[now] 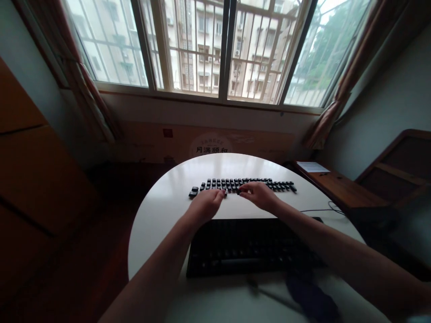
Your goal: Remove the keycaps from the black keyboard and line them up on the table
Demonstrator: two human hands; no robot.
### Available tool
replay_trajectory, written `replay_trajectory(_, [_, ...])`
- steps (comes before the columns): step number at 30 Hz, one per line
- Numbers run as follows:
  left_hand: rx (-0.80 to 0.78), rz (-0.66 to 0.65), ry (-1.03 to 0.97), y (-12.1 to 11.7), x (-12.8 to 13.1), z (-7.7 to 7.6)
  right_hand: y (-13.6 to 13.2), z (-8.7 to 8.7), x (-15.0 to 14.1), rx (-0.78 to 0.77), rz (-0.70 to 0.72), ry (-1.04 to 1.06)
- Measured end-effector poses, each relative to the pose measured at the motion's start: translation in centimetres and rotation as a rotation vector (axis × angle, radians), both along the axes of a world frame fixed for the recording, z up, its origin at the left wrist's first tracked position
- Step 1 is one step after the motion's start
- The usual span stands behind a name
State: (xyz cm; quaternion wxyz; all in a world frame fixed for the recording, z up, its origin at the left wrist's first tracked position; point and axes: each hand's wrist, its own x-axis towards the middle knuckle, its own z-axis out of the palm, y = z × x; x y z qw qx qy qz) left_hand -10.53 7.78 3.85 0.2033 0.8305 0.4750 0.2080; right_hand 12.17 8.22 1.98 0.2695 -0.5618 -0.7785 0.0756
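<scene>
Loose black keycaps [218, 183] stand in rows across the far part of a round white table [155, 211]. My left hand [207, 204] is at the near edge of the rows, thumb and fingers pinched together beside a keycap [225, 193]; whether it grips that keycap is hard to see. Just to the right, my right hand [260, 195] pinches a small black keycap [239, 190] between thumb and fingertips. Below both hands lies a black keyboard [232, 237], partly covered by my right forearm. Its upper part looks bare of keycaps, while keys show dimly lower down.
A dark purple cloth [313, 296] and a blurred thin-handled tool [278, 299] lie near the front of the table. A black cable [313, 210] runs off the right edge. A wooden desk [340, 188] with a paper sheet [312, 167] stands at right, beneath windows.
</scene>
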Motion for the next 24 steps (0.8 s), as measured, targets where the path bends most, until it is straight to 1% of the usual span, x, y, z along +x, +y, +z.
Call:
replay_trajectory(1, [-0.013,0.031,0.034,0.2,-0.3,0.2,1.3,-0.4,-0.1,-0.053,-0.018,-0.047])
replay_trajectory(3, [-0.058,0.029,0.095,0.4,-0.8,0.6,3.3,-1.3,-0.6,-0.096,-0.031,-0.101])
replay_trajectory(5, [-0.109,-0.023,0.14,0.3,-1.1,0.7,4.3,-1.9,-1.2,-0.095,-0.038,-0.134])
replay_trajectory(7, [-0.147,-0.088,0.15,0.1,-1.4,0.7,4.5,-2.2,-1.8,-0.091,-0.046,-0.168])
replay_trajectory(12, [-0.189,-0.2,0.148,0.1,-1.8,0.4,3.9,-2.2,-2.7,-0.089,-0.034,-0.233])
replay_trajectory(17, [-0.204,-0.226,0.16,0.0,-1.9,0.7,3.8,-2.0,-2.8,-0.09,-0.052,-0.259])
replay_trajectory(20, [-0.198,-0.259,0.145,-0.1,-1.8,0.9,3.3,-1.6,-2.8,-0.075,-0.067,-0.263])
replay_trajectory(22, [-0.19,-0.291,0.125,-0.2,-1.7,1.0,2.2,-1.0,-2.7,-0.029,-0.078,-0.243])
replay_trajectory(24, [-0.181,-0.318,0.11,-0.3,-1.6,1.0,0.3,0.1,-2.2,0.086,-0.063,-0.14])
